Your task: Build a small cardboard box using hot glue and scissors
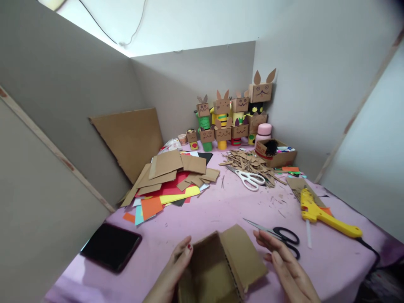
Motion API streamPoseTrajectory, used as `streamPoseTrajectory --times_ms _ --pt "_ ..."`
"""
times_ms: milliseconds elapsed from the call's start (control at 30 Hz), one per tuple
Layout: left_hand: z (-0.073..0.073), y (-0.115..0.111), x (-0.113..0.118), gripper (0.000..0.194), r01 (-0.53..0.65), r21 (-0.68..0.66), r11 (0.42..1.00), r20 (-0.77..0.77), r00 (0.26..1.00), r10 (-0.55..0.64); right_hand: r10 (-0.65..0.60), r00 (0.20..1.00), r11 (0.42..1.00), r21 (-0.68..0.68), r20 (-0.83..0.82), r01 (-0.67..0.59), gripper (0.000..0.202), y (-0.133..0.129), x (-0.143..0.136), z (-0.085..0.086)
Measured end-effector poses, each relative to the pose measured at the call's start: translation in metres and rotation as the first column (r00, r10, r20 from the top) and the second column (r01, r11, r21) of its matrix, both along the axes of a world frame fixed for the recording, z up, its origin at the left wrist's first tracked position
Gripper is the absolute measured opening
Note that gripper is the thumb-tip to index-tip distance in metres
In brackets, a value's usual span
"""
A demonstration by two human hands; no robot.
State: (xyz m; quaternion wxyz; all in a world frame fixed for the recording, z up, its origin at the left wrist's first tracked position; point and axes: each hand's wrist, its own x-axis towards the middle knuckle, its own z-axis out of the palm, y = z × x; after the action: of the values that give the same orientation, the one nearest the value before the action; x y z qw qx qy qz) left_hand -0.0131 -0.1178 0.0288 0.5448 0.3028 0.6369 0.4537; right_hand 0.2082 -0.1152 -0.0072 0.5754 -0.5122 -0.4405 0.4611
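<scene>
An open cardboard box [214,265] with a raised flap [244,256] is at the bottom centre, its hollow inside facing up. My left hand [176,267] holds the box by its left wall, the thumb at the upper edge. To the right of the flap is my right hand [282,261], its fingers apart and nothing held; whether a fingertip touches the flap's edge is hard to tell. Black-handled scissors [284,235] lie just beyond my right hand. Farther right rests a yellow glue gun [328,219] with a glue stick under its nozzle.
A dark tablet [112,247] lies at left. Cardboard and coloured paper [164,168] are piled behind it. White-handled scissors [249,179] lie beside cardboard scraps [249,162]. Several cardboard animal figures [222,134], a pink bottle [263,131] and a box of pens [277,158] stand at the back.
</scene>
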Motion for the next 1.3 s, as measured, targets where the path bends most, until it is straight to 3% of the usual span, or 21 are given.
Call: streamPoseTrajectory --times_ms 100,167,233,300,367,433,500,600,800,1000,1133,1200,1233,1300 --pt "0.013 0.002 0.005 0.061 0.037 -0.014 0.999 -0.051 0.998 -0.038 -0.009 1.0 0.998 -0.063 -0.015 0.008 0.051 -0.001 0.003 0.001" --pt "0.019 -0.001 0.006 0.065 0.052 0.045 0.998 -0.239 0.97 -0.04 -0.012 1.0 0.995 -0.102 -0.026 0.009 0.054 -0.003 0.004 0.003" --pt "0.023 -0.008 0.008 0.069 0.078 0.133 0.988 -0.465 0.885 -0.007 -0.006 1.0 0.994 -0.109 -0.029 0.002 0.055 -0.003 0.004 0.004" --pt "0.026 -0.013 0.014 0.068 0.192 0.235 0.953 -0.678 0.734 0.02 0.006 1.0 0.995 -0.103 -0.024 -0.008 0.054 -0.002 0.003 0.002" --pt "0.032 -0.013 0.023 0.064 0.39 0.266 0.882 -0.855 0.518 0.029 0.012 1.0 0.995 -0.103 -0.013 -0.013 0.052 0.002 0.002 -0.004" --pt "0.039 -0.007 0.036 0.064 0.578 0.161 0.8 -0.958 0.285 -0.014 0.024 1.0 0.994 -0.106 -0.002 -0.024 0.05 0.008 0.003 -0.012" --pt "0.045 0.005 0.048 0.072 0.664 -0.025 0.747 -0.989 0.092 -0.115 0.06 0.998 0.992 -0.116 0.019 -0.058 0.051 0.013 0.005 -0.019" --pt "0.047 0.023 0.063 0.081 0.646 -0.22 0.731 -0.971 -0.071 -0.23 0.115 0.991 0.986 -0.131 0.064 -0.106 0.051 0.018 0.01 -0.026" --pt "0.026 0.034 0.067 0.07 0.61 -0.286 0.739 -0.957 -0.143 -0.253 0.141 0.984 0.988 -0.071 0.112 -0.133 0.045 0.019 0.015 -0.025" --pt "0.02 0.035 0.062 0.068 0.642 -0.244 0.727 -0.967 -0.104 -0.234 0.087 0.994 0.995 -0.054 0.062 -0.083 0.039 0.015 0.011 -0.019" --pt "0.017 0.039 0.059 0.067 0.65 -0.206 0.731 -0.977 -0.089 -0.196 0.021 0.954 0.997 0.062 0.3 -0.042 0.035 0.023 0.033 -0.014" --pt "0.014 0.039 0.057 0.067 0.649 -0.207 0.732 -0.978 -0.113 -0.176 -0.135 0.848 0.98 0.194 0.513 0.039 0.035 0.036 0.062 -0.009" --pt "0.013 0.04 0.055 0.067 0.649 -0.206 0.732 -0.979 -0.125 -0.164 -0.221 0.752 0.963 0.259 0.622 0.07 0.036 0.044 0.08 -0.007" --pt "0.009 0.04 0.052 0.068 0.654 -0.2 0.73 -0.98 -0.143 -0.141 -0.341 0.447 0.938 0.333 0.827 0.1 0.04 0.062 0.117 -0.003"
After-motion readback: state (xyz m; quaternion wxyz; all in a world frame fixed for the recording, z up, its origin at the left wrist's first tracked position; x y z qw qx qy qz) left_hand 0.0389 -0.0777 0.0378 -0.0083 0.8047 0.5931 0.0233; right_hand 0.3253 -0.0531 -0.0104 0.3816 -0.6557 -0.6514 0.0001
